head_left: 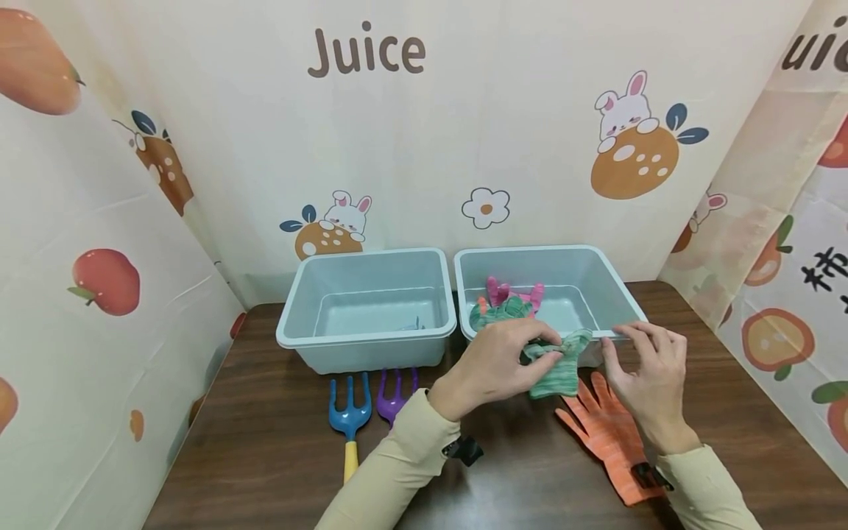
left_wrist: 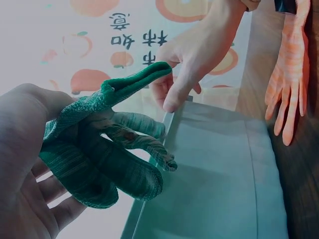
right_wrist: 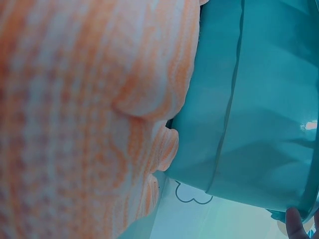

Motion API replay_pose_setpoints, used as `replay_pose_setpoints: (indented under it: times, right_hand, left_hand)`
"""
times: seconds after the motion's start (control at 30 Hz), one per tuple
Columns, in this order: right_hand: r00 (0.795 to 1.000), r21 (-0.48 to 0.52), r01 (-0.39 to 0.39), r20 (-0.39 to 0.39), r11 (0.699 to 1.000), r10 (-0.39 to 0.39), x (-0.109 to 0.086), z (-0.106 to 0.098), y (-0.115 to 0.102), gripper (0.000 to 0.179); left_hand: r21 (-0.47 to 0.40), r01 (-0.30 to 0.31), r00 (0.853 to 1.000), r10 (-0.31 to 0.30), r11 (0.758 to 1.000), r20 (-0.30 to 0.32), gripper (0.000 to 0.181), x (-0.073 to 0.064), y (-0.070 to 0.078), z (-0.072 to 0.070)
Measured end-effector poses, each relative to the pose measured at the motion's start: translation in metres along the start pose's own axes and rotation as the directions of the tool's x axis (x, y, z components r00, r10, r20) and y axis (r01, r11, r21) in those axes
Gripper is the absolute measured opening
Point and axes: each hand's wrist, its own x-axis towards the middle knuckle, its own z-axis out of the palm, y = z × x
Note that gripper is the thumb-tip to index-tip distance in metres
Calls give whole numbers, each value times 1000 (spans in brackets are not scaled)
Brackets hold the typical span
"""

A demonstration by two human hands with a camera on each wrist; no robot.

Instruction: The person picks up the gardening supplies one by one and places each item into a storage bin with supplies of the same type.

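Observation:
In the head view my left hand (head_left: 500, 362) pinches a green knitted glove (head_left: 559, 372) between thumb and fingers, at the front of the right light-blue bin (head_left: 536, 252). The left wrist view shows this glove (left_wrist: 99, 149) with its cuff raised and its fingers dangling beside the bin wall (left_wrist: 219, 164). My right hand (head_left: 652, 375) grips that bin's front rim near the right corner, thumb outside and fingers over the edge. Below it, an orange striped glove (head_left: 612, 442) lies flat on the table; it fills much of the right wrist view.
Inside the right bin lie another green glove (head_left: 500, 313) and pink glove-like pieces (head_left: 533, 294). The left light-blue bin (head_left: 364, 341) stands beside it. A blue hand fork (head_left: 350, 418) with a yellow handle and a purple fork (head_left: 392, 403) lie in front, the purple one partly behind my left arm.

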Motion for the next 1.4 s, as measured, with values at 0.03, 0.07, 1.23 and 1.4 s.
replay_pose_setpoints:
  times: [0.03, 0.07, 1.23, 1.4]
  right_hand:
    - [1000, -1, -1, 1, 1000, 1, 0, 0, 0, 54]
    - [1000, -1, -2, 1, 1000, 2, 0, 0, 0, 54]
    - [999, 4, -38, 15, 999, 38, -2, 0, 0, 57]
    - [999, 4, -40, 18, 999, 40, 0, 0, 0, 57]
  left_hand:
    - [0, -3, 1000, 3, 1000, -2, 13, 0, -1, 0]
    - [0, -5, 1000, 5, 1000, -3, 13, 0, -1, 0]
    - [56, 51, 998, -49, 997, -28, 14, 21, -25, -34]
    - [56, 78, 997, -76, 995, -23, 14, 22, -31, -33]
